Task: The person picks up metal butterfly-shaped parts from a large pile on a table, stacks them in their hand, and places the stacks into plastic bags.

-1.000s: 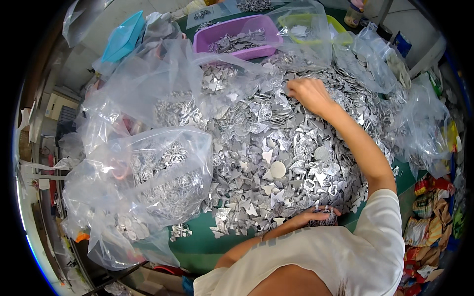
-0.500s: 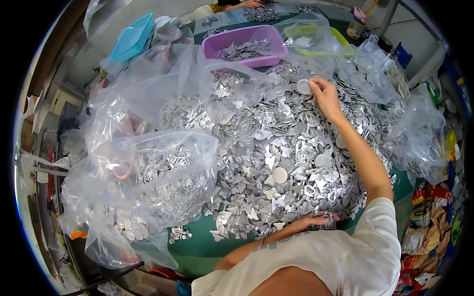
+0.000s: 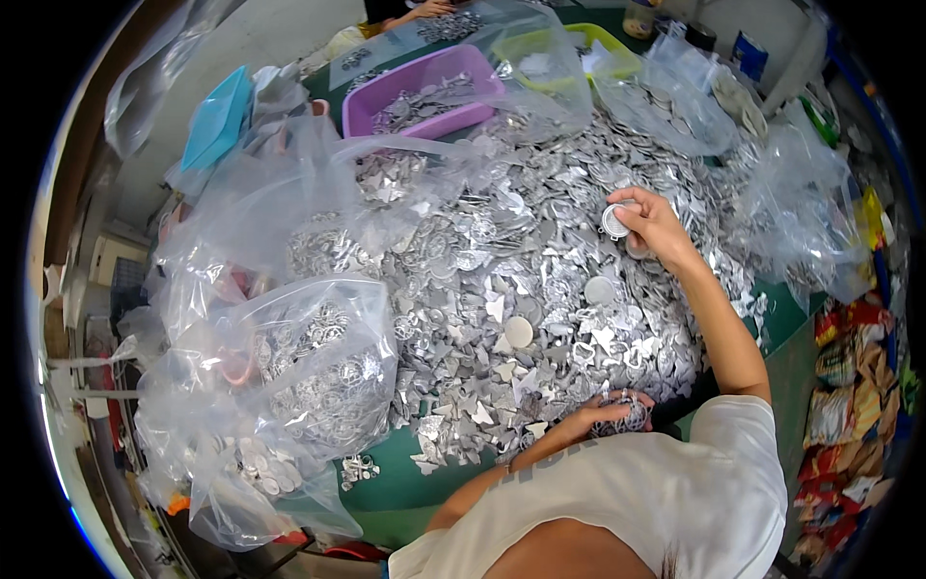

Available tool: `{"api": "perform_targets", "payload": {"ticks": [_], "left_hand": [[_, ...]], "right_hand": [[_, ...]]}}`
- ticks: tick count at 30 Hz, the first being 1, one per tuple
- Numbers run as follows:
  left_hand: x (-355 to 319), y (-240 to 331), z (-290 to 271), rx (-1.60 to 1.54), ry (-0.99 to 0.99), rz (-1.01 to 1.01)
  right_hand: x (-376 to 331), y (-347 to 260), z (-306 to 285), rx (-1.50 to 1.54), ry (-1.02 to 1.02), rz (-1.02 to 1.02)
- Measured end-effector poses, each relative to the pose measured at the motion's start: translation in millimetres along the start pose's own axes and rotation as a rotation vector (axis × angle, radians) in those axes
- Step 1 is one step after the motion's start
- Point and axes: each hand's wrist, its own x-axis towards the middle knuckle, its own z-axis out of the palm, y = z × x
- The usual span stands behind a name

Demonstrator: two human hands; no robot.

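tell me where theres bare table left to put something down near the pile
Only the green table at the near edge shows bare, between the clear bag of metal parts and the left hand. A narrower green strip lies right of the right forearm. Elsewhere the silver pile, bags and purple bin crowd everything.

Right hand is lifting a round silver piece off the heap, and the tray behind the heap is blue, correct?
Not quite. The head view shows the tray is purple, not blue. The right hand does hold a round silver piece above the heap.
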Motion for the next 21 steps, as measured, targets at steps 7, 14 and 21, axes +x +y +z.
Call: {"api": "perform_targets", "payload": {"ticks": [7,14,21], "left_hand": [[2.6,-4.8,5.2,-0.154,0.012,-0.036],[6.5,-13.6,25.9,0.023,-0.033,-0.092],[11.1,-33.4,46.4,-0.006,0.087,-0.115]], "right_hand": [[-36.4,37.4,-29.9,-0.639,0.189,-0.492],[-60.9,44.5,-49.2,-0.486,0.394,-0.31],[-92.3,69.8,-71.2,-0.614,0.555,-0.324]]}}
